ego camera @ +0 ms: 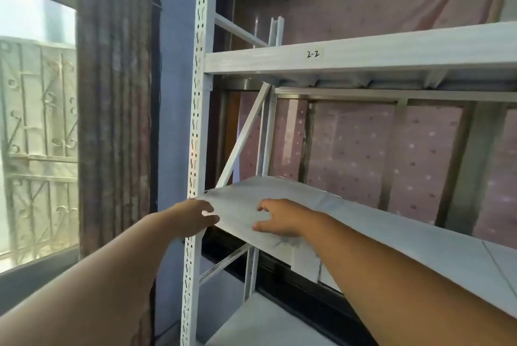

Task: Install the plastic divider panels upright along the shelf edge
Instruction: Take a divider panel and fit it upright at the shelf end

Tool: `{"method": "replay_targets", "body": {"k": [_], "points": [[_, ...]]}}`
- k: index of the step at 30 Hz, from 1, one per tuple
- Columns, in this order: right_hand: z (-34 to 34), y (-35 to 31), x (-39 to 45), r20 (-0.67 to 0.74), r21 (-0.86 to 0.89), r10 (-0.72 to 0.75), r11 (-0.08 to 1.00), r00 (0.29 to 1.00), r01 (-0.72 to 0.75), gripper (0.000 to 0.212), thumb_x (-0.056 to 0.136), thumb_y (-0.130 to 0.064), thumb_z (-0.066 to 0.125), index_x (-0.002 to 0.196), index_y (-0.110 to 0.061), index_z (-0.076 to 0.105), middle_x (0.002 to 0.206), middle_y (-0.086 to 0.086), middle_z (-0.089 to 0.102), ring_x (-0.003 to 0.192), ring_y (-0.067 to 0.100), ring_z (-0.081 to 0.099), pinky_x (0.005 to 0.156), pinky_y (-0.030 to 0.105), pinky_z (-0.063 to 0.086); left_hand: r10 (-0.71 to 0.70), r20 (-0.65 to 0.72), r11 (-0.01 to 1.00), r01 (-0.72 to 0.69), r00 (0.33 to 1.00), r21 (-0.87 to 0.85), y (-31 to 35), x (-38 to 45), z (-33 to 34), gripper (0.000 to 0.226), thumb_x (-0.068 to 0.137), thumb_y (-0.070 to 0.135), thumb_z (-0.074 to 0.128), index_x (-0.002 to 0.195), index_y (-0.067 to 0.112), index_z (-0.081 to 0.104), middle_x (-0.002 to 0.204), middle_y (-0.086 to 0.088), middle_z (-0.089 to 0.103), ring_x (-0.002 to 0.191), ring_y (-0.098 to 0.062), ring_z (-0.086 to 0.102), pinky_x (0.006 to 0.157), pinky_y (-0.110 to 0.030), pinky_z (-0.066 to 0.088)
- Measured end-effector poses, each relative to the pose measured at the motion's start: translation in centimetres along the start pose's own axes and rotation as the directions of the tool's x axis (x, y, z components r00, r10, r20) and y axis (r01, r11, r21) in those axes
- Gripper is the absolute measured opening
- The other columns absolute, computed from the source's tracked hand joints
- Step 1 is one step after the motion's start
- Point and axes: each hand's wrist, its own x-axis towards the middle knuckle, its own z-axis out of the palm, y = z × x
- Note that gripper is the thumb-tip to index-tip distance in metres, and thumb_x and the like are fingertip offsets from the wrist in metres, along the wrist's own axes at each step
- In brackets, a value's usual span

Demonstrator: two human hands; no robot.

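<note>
Far to the left of the left hand [193,218] a window [36,121] shows an ornate metal grille outside, and a brown curtain [114,107] hangs between that window and the arm. The left hand reaches forward to the corner where the perforated white upright post [199,110] meets the shelf [363,225]. Its fingers [208,219] curl around the left end of a pale, flat panel [237,205] lying on the shelf, thumb on top and the other fingers under the edge, so the hand is closed in a grip on the panel's corner. The post stands just behind and beside this hand, touching or nearly touching it; which one cannot be told.

The panel lies flat, not upright, stretching from the left hand to the right hand [279,218] and on beyond it along the shelf front. Its front edge overhangs the shelf edge a little.

The right hand rests on top of the panel, palm down, fingers loosely spread and pointing left toward the other hand, thumb lower near the front edge. It presses on the surface rather than pinching it.

Above both hands runs the upper shelf beam [363,51] with a small label [312,54] reading "2-2". Behind the hands a diagonal brace [243,135] slants up to that beam, and to the right of the right hand a pink dotted sheet [363,155] covers the wall behind the rack.
</note>
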Motion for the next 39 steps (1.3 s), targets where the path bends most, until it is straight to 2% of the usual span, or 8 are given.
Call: {"method": "replay_targets", "body": {"k": [5,9,16,24,28,33,36,39], "points": [[1.5,-0.6,1.1,0.072,-0.065,0.068,0.996,0.995,-0.063,0.075,0.091,-0.056,0.064,0.153,-0.023,0.04,0.153,0.007,0.048,0.133,0.029,0.051,0.101,0.039,0.043,-0.131,0.126,0.991,0.132,0.983,0.002,-2.1,1.0,0.6,0.031,0.099,0.054,0.061,0.097,0.024,0.07,0.101,-0.006,0.077,0.075,-0.015,0.07,0.066,-0.031,0.064],[1.8,-1.0,1.3,0.055,-0.14,0.051,0.989,0.997,-0.042,0.071,0.092,-0.051,0.066,0.152,-0.021,0.042,0.15,0.008,0.051,0.13,0.029,0.053,0.098,0.038,0.045,-0.208,0.131,0.978,0.208,0.969,0.012,-2.9,1.6,0.9,0.036,0.092,0.065,0.057,0.081,0.031,0.058,0.085,0.002,0.075,0.071,-0.015,0.074,0.052,-0.026,0.059],[1.7,-1.6,1.1,0.016,-0.217,-0.005,0.976,1.0,0.009,0.063,0.091,-0.044,0.07,0.147,-0.024,0.047,0.141,0.006,0.058,0.119,0.028,0.058,0.085,0.034,0.047,-0.216,0.338,0.951,0.275,0.916,-0.139,-2.4,0.7,1.3,0.033,0.093,0.059,0.063,0.103,0.028,0.06,0.1,0.001,0.081,0.066,-0.013,0.082,0.049,-0.03,0.063],[1.0,-1.9,-0.4,-0.052,-0.216,-0.1,0.972,0.994,0.087,0.048,0.094,-0.03,0.067,0.14,-0.022,0.056,0.127,0.01,0.066,0.106,0.029,0.065,0.083,0.034,0.052,-0.231,0.245,0.9,0.303,0.941,-0.314,-0.8,0.0,0.6,0.048,0.098,0.064,0.053,0.117,0.02,0.058,0.1,0.0,0.078,0.078,-0.02,0.081,0.071,-0.037,0.068],[0.5,-2.1,-1.0,-0.114,-0.262,-0.109,0.962,0.988,0.076,0.031,0.094,-0.022,0.059,0.122,-0.01,0.063,0.105,0.018,0.069,0.087,0.032,0.067,0.073,0.038,0.057,-0.228,0.21,0.817,0.304,0.951,-0.49,0.7,-0.6,0.0,0.047,0.102,0.059,0.052,0.124,0.017,0.055,0.105,-0.004,0.076,0.083,-0.025,0.08,0.067,-0.036,0.065],[-0.5,-1.8,-1.6,-0.196,-0.236,-0.122,0.969,0.973,0.074,0.031,0.094,-0.025,0.058,0.12,-0.012,0.068,0.111,0.013,0.07,0.096,0.031,0.067,0.079,0.038,0.057,-0.154,0.103,0.772,0.185,0.983,-0.608,2.7,-1.1,-0.8,0.05,0.103,0.054,0.054,0.134,0.014,0.055,0.11,-0.008,0.072,0.081,-0.027,0.079,0.068,-0.041,0.067],[-1.3,-1.4,-2.1,-0.24,-0.216,-0.117,0.974,0.964,0.064,0.031,0.093,-0.023,0.058,0.119,-0.01,0.07,0.116,0.012,0.07,0.099,0.03,0.067,0.083,0.04,0.058,-0.144,0.069,0.7,0.151,0.987,-0.698,3.9,-1.0,-1.0,0.052,0.102,0.051,0.059,0.137,0.011,0.056,0.119,-0.009,0.068,0.089,-0.03,0.079,0.08,-0.051,0.068],[-1.9,-0.9,-2.7,-0.292,-0.185,-0.11,0.981,0.95,0.057,0.03,0.093,-0.022,0.059,0.118,-0.01,0.07,0.117,0.011,0.069,0.099,0.029,0.065,0.085,0.042,0.058,-0.09,0.036,0.529,0.078,0.995,-0.845,4.9,-0.7,-0.5,0.057,0.098,0.041,0.072,0.145,0.016,0.05,0.134,-0.013,0.063,0.086,-0.033,0.083,0.07,-0.052,0.069]]}}
